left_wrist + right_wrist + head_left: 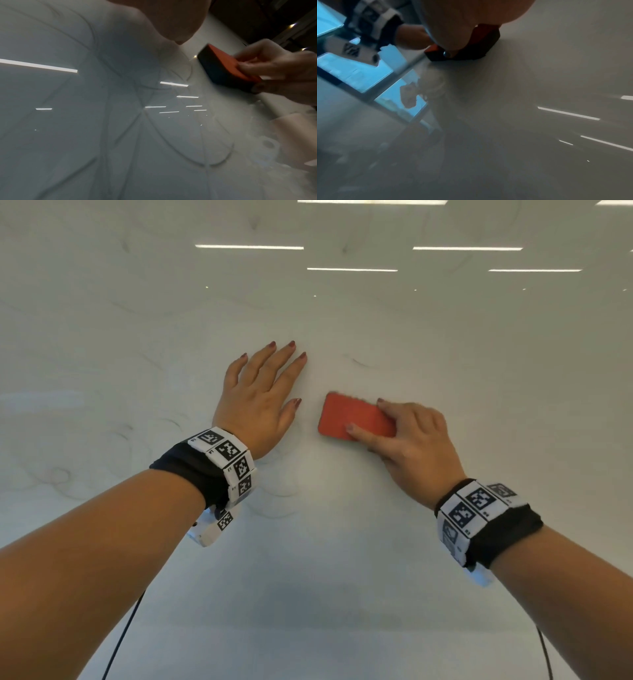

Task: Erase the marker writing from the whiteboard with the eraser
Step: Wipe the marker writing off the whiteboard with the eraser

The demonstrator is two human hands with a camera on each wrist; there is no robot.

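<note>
A glossy whiteboard fills the head view. Faint grey marker loops remain at its left and under my left wrist, and a short dark stroke sits above the eraser. My right hand grips the orange eraser by its right end and holds it flat on the board. The eraser's dark felt side faces the surface. My left hand lies flat on the board just left of the eraser, fingers spread. Curved marker lines show clearly in the left wrist view.
Ceiling light strips and window panes reflect in the shiny surface. A black cable hangs from the left wrist and another from the right. Marker bands wrap both wrists.
</note>
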